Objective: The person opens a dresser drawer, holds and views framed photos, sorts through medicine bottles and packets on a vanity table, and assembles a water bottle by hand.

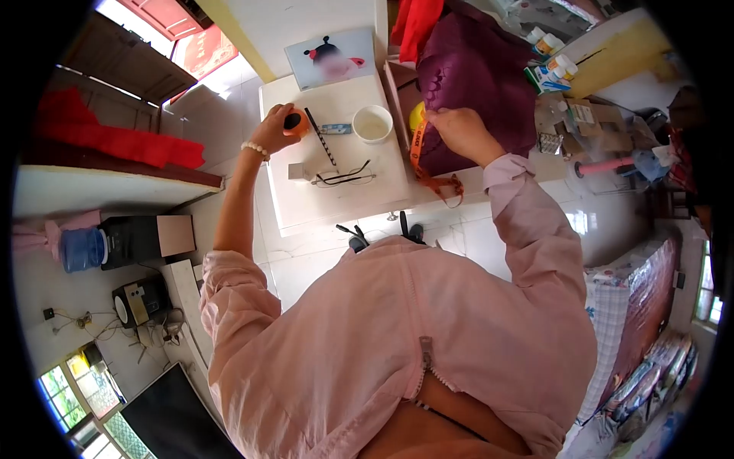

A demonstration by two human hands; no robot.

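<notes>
My left hand [275, 131], with a beaded bracelet at the wrist, is closed around a small orange object with a black round spot [297, 122] at the left of the white table [336, 203]. My right hand [462, 133] pinches an orange lanyard with printed letters [418, 145]. Its lower end trails past the table's front right. Between my hands lie a black-and-white patterned pencil [321, 136], a small blue packet [336, 129] and a white cup [372, 124]. Nearer me are eyeglasses [344, 177] and a small white box [297, 171].
A purple cloth [482, 84] covers the surface to the right, beside a yellow round item [417, 117]. A picture board [332, 61] leans at the back. Bottles [562, 67] and boxes stand at the far right. A blue water jug [82, 250] is at the left.
</notes>
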